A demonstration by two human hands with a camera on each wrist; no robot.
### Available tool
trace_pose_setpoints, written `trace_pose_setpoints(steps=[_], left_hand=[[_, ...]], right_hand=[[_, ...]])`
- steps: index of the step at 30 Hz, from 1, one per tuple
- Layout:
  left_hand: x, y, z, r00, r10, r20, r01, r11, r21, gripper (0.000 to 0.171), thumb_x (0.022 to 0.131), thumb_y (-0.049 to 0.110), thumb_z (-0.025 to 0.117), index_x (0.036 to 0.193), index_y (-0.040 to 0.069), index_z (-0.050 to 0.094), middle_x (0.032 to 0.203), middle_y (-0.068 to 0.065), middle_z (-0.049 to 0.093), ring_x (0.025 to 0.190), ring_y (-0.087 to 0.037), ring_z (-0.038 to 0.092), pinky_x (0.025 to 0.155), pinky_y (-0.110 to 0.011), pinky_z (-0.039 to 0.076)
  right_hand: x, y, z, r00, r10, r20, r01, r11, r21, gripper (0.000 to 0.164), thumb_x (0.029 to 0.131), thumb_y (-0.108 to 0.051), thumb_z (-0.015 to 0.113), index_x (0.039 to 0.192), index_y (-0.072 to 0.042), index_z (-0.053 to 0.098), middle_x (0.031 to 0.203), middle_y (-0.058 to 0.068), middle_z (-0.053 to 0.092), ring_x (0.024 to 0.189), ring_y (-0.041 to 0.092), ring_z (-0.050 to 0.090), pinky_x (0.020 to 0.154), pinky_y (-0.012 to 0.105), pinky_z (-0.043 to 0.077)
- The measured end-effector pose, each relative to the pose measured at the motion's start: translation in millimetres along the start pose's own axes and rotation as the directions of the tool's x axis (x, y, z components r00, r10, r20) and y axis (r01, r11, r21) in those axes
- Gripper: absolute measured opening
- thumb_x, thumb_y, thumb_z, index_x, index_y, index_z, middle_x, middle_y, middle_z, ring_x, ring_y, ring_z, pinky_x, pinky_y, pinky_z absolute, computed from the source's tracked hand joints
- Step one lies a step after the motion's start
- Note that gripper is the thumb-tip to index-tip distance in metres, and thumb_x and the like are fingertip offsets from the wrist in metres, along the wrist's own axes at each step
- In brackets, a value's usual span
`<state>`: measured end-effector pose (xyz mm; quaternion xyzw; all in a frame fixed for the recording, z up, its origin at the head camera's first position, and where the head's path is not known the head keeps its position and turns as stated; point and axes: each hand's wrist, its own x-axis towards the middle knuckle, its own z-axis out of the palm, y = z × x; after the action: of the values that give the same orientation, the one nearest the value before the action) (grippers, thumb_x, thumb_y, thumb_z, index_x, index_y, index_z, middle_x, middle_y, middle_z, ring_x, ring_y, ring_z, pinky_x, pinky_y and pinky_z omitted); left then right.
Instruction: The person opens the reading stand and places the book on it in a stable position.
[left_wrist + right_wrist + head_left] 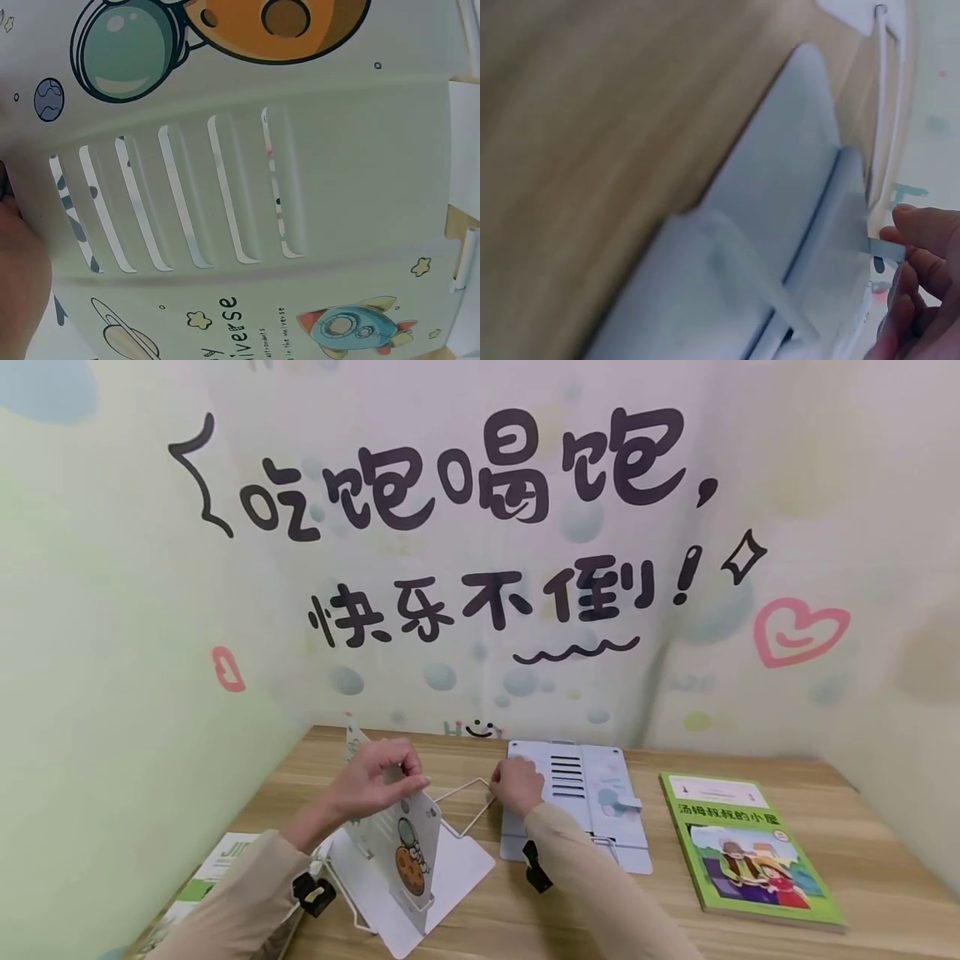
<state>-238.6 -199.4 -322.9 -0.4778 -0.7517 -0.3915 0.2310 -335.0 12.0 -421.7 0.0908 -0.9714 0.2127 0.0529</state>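
Nearest: L sleeve [232, 902] hid most of a book [225, 850] at lower L, its title cut off. Just beside it the L stand [411, 860] stood on the wood-grain table [487, 931]: flat white base [465, 864], steep slotted panel [375, 165], smooth & rigid, prob. painted metal. Print: orange planet, blue rocket, yellow stars, some lettering partly cut off; six long slots crossed a plain band. Bent white wire [474, 827] stuck out behind. L hand [378, 777] pinched the panel's top edge btwn thumb & fingers.

R hand [519, 785], a bit farther, pinched a small pale tab [887, 250] at an edge of the R stand [562, 802]; that view was blurry. R stand lay low on the table, exact tilt hard to tell: bluish-white, dark slots, clip [630, 805] on R edge, lower part covered by R sleeve [600, 893]. Green book [753, 852], illus. cover, lay R of it.

Back: pale wall [465, 547] w/ black characters, pink hearts, blue dots.
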Motion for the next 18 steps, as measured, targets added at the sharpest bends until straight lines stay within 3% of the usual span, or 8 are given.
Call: trace_pose_setpoints(steps=[3,10,18], left_hand=[[-3.6,-4.8,-0.4,1.000,-0.008,0.003,0.008,1.000,0.011,0.024,0.070,-0.012,0.068,0.072,0.009,0.056,0.067,-0.002,0.057,0.064,-0.010,0.050,0.058,-0.026,0.044],[-8.2,-11.4,1.8,1.000,0.000,0.012,0.000,1.000,-0.005,0.024,0.073,-0.008,0.068,0.074,0.013,0.056,0.069,0.001,0.057,0.064,-0.010,0.050,0.059,-0.024,0.044],[-6.3,-9.5,0.0,1.000,0.013,0.011,-0.013,1.000,0.019,0.028,0.069,-0.014,0.068,0.072,0.010,0.055,0.066,-0.001,0.056,0.063,-0.010,0.049,0.057,-0.026,0.043]], right_hand=[[3,-3,8,0.999,0.009,-0.043,-0.013,0.997,-0.080,0.011,0.078,-0.016,0.071,0.069,-0.012,0.065,0.083,0.010,0.056,0.089,0.030,0.051,0.074,0.047,0.043],[6,1,22,0.991,0.020,-0.133,-0.043,0.984,-0.174,0.008,0.078,-0.014,0.068,0.075,-0.007,0.068,0.089,0.016,0.058,0.094,0.033,0.051,0.080,0.049,0.040],[8,-5,14,0.994,-0.025,-0.109,0.007,0.987,-0.159,0.011,0.079,-0.014,0.067,0.072,-0.006,0.068,0.087,0.015,0.055,0.090,0.032,0.048,0.075,0.048,0.038]])
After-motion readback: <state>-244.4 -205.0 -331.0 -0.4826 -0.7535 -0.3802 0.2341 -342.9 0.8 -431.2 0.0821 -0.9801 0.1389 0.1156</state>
